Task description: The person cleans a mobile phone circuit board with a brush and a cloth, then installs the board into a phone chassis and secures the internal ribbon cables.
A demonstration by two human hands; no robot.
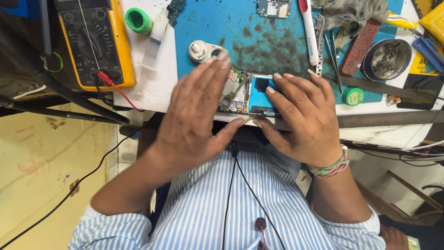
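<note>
Hands, two; opened phone, one

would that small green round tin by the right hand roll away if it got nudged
Probably not: the small green round tin lies flat on its wide face on the blue mat, so it would likely slide. It looks light and low, unlikely to tip. On edge, it might roll.

The blue mat has bare room in its far middle. To the left stand a yellow meter, a green tape roll and a syringe. A small white tool sits just beside the left hand. To the right, a white pen, tweezers, a brown bar and a round tin crowd the way.
</note>
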